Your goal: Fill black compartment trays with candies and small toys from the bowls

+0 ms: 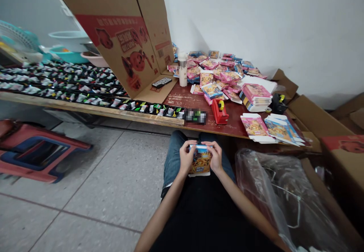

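Note:
Over my lap I hold a small printed cardboard box [200, 161], blue and yellow, with white edges at its top and bottom. My left hand [187, 155] grips its upper left side, thumb on the front and fingers at the top edge. On the upper right side, my right hand [215, 155] pinches the same box in a like way. A red tape dispenser [220, 112] with yellow tape stands on the table just ahead of my hands. Flat, unfolded pink cartons [255, 126] and blue cartons [281, 127] lie at the table's right edge.
Pink and blue boxes [216, 75] are heaped by the wall, beside a white bottle [182, 70]. A large cardboard carton [125, 47] stands left of them. Black trays [96, 99] of small packets cover the left table. A plastic stool [42, 149] and a clear plastic bag [264, 183] flank me.

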{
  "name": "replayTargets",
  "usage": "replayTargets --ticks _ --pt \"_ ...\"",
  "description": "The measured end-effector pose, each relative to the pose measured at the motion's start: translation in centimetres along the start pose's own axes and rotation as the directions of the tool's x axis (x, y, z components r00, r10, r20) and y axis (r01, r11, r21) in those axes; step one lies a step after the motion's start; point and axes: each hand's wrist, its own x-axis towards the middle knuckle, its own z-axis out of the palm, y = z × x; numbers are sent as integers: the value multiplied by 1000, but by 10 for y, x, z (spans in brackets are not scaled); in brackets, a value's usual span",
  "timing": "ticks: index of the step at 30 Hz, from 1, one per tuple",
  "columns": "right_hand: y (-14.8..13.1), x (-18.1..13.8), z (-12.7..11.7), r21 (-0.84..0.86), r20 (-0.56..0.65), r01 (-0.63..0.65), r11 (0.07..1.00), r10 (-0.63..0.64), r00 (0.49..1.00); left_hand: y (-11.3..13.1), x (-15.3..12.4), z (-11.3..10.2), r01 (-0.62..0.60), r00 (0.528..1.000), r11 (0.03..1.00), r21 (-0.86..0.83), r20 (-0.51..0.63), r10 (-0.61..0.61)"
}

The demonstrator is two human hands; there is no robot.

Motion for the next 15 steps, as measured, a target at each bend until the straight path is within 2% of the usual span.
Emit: replayTargets --ticks 3,5,9,12,14,15 --pt "-1 1 -1 50 53 18 999 -21 998 -3 1 0 -17 1000 995 -101 -2 17" --pt "1 2 -2 12 57 11 1000 -12 998 -3 1 1 -21 1000 996 -92 -20 19" --pt "13 -2 -3 -99 -71 -10 995 3 997 2 -3 4 -28 1000 999 -34 -9 28" --pt "15 -2 -5 -131 -152 -31 991 11 988 2 -6 4 -37 997 999 8 75 36" --pt "7 11 -13 -227 -118 23 974 -50 992 -1 -8 3 -25 992 999 48 128 18" --pt "-1 23 -18 -316 -93 93 944 -129 987 -3 -9 2 -8 991 998 60 135 0"
